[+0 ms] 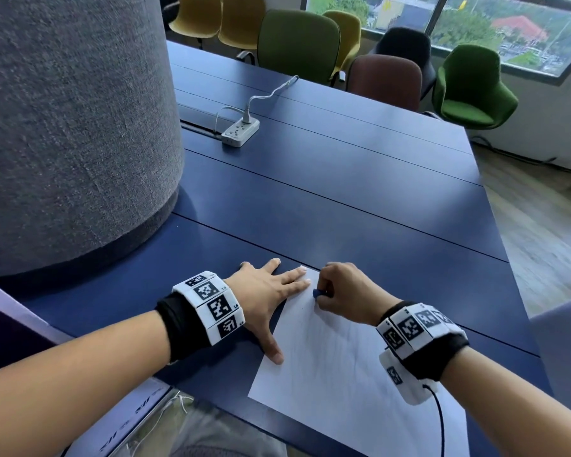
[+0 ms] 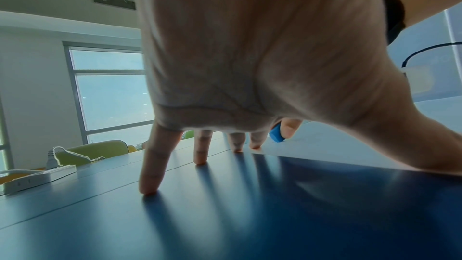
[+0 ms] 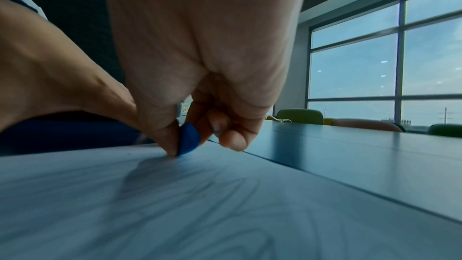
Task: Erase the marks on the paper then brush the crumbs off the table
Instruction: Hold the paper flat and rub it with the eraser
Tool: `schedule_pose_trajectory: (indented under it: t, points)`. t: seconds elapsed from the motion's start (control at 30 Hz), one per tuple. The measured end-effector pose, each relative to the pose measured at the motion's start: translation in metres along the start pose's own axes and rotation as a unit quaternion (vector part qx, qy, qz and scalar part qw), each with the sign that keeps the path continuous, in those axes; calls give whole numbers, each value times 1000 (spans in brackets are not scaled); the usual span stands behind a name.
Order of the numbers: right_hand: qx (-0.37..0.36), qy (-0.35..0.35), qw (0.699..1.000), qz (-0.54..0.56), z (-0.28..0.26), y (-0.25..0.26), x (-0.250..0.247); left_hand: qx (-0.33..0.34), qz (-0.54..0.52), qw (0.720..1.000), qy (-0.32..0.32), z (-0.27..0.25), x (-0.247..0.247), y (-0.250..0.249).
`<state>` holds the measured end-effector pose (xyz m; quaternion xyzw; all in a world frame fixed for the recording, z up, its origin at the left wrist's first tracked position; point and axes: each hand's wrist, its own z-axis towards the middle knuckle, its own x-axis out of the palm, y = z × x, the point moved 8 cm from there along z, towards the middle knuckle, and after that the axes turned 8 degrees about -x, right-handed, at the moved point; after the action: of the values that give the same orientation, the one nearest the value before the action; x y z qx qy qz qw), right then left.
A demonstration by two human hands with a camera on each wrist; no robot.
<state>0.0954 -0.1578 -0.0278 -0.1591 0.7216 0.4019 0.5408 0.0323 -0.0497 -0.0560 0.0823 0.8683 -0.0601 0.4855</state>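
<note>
Blue rubber, a small wedge of eraser (image 1: 317,293), is pinched between thumb and curled fingers of the right hand (image 1: 342,290), its tip down on the white sheet of paper (image 1: 327,354) near the sheet's far corner, just below centre of the head view. Beside it the left hand (image 1: 269,291) lies spread and flat, two fingertips (image 1: 305,282) pinning that corner and the thumb on the paper's left edge; the rest is on the dark blue table (image 1: 360,192).

Good bracing, I'd say: short strokes running away from the pinning fingers should keep the sheet from buckling, with light pressure this close to the edge. Faint grey curves still show across the paper in the right wrist view, so plenty is left to rub, and the brushing isn't started.

The sheet lies skewed, its long axis running from the lower right of the head view up to that pinned corner at centre.
</note>
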Motion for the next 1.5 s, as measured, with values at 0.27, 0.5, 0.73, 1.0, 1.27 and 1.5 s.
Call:
schedule_pose_trajectory:
  t: [0.27,0.5,0.73,1.0,1.27,1.5]
  points:
    - [-2,10,1000,10,-2,0,1,0,2,1000,4,0,1,0]
    - [-40,52,998,-10,-8,21,9,0,-4,1000,6,-1,-1,0]
    - [-88,66,994,-4,-16,37,21,3,-4,1000,3,-1,-2,-1]
    - [-93,54,994,10,-16,37,20,2,0,1000,-3,0,-1,-1]
    - [-81,55,995,15,-11,39,16,4,-6,1000,-3,0,0,0]
    - [-78,53,995,29,-9,38,14,8,-12,1000,-4,-1,-1,-1]
